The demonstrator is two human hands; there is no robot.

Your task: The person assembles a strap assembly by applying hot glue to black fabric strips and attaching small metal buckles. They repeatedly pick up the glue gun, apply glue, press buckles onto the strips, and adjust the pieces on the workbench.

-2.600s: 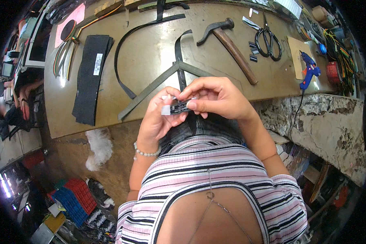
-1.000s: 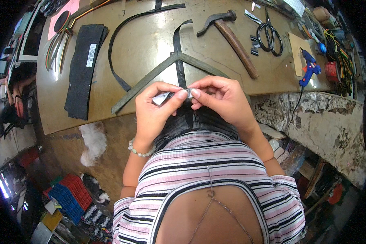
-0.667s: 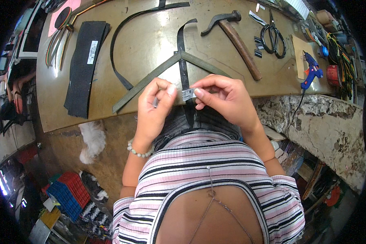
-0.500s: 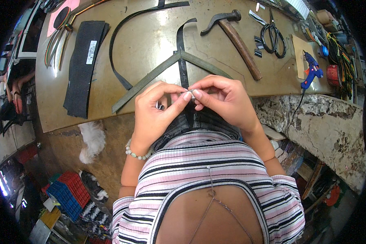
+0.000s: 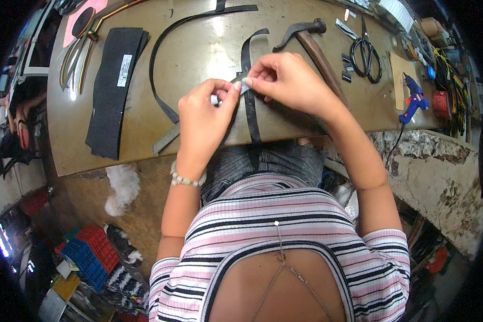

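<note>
My left hand (image 5: 205,110) and my right hand (image 5: 290,80) meet over the table, thumbs and forefingers pinching a small whitish label (image 5: 245,87) from both sides. A second small white piece (image 5: 214,100) is tucked in my left fingers; its kind is unclear. Beneath the label runs a black strap (image 5: 251,115), which hangs over the table's near edge towards my lap. An olive-green strap (image 5: 167,138) shows to the left of my left hand; my hands cover much of it.
A hammer (image 5: 321,58) lies beyond my right forearm. Scissors (image 5: 365,58), small dark pieces (image 5: 347,68) and a blue glue gun (image 5: 413,102) are farther right. A black fabric panel (image 5: 112,102) and a curved black strap (image 5: 154,70) lie left on the table (image 5: 198,53).
Both hands have moved away from my body, up over the straps' junction. My right hand has lifted and turned, and the label between the fingers now shows more.
</note>
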